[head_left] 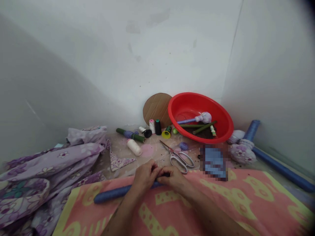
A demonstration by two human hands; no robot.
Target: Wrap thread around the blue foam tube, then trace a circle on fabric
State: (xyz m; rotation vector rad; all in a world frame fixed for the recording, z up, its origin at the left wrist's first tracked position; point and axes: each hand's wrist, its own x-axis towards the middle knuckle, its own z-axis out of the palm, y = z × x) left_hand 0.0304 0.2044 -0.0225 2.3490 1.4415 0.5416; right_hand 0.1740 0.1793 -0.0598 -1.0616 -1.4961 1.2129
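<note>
A stick wrapped in blue thread (112,194) lies across the pink and yellow cloth (187,216), its rounded end pointing left. My left hand (147,174) is closed around it near its right part. My right hand (172,178) pinches at the stick's right end, with the fingertips of both hands meeting there. That end is mostly hidden under my fingers. Just beyond my hands lie scissors (180,160) with silver handles, blades pointing away to the left. A small ball of purple thread (183,146) sits behind them.
A red basin (227,131) leans at the back, holding sticks and a cloth-headed mallet. Thread spools (134,147) and a green stick (141,138) lie left of it. Floral fabric (81,160) is heaped at left. Blue-handled cloth bundles (242,154) rest at right, before white walls.
</note>
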